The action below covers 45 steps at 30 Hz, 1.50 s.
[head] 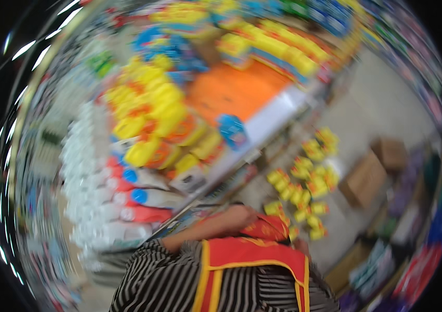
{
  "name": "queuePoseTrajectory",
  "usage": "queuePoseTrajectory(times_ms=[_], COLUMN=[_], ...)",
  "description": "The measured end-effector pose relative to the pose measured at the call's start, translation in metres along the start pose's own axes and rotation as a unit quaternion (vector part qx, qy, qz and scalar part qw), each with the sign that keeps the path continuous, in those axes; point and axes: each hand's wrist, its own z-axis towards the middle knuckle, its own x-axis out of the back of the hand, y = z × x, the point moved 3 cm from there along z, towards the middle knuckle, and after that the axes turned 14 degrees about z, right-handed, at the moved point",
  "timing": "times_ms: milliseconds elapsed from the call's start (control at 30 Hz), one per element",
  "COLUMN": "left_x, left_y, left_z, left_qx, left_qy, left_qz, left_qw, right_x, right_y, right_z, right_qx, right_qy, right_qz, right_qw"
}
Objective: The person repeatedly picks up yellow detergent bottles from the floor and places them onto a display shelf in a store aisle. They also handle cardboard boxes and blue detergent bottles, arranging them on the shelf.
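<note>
Motion blur softens the whole view. My left hand (245, 215) is in front of my red, yellow-edged vest (256, 253), the forearm crossing from the striped sleeve. Right beside the hand is red patterned material (269, 229); whether the fingers hold it is hidden. Only a small part of my right hand (303, 248) shows at the vest's right edge, its fingers unseen. Ahead of me is a display stand with a bare orange top (236, 91) and a white edge. Yellow bottles (150, 105) crowd its left side, and a blue pack (232, 132) lies near the edge.
Several small yellow packs (303, 187) are spread over the floor to the right. Cardboard boxes (363, 179) stand beyond them. White bottles (88, 195) and red-and-white bottles with blue caps (146, 195) line the left. More yellow packs (275, 45) form a row at the stand's far side.
</note>
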Motion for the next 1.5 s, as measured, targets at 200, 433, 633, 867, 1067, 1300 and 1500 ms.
queuePoseTrajectory(times_ms=[200,433,633,867,1067,1300,1500], left_x=[0.034,0.026,-0.057,-0.215,-0.344,-0.456,-0.544], left_y=[0.004,-0.046,-0.114,-0.186,-0.273,-0.323,-0.355], left_z=[0.016,0.048,0.111,0.164,0.205,0.271,0.32], left_qx=[0.079,-0.002,-0.059,-0.016,0.153,0.205,0.252], left_qy=[-0.073,-0.122,-0.23,-0.264,-0.179,-0.127,-0.043], left_qz=[-0.057,-0.091,-0.07,-0.167,-0.09,-0.133,-0.036], left_qw=[0.993,0.988,0.969,0.95,0.968,0.961,0.966], right_x=[-0.006,-0.032,-0.044,-0.055,-0.068,-0.076,-0.124], right_y=[-0.061,-0.084,-0.114,-0.134,-0.087,0.01,0.076], right_z=[-0.025,-0.031,-0.009,0.05,0.124,0.249,0.342], right_qx=[-0.167,-0.227,-0.255,-0.239,-0.246,-0.243,-0.225], right_qy=[0.014,0.089,0.139,0.17,0.133,0.222,0.302], right_qz=[0.065,0.088,0.088,0.18,0.175,0.196,0.206], right_qw=[0.984,0.966,0.953,0.939,0.944,0.924,0.903])
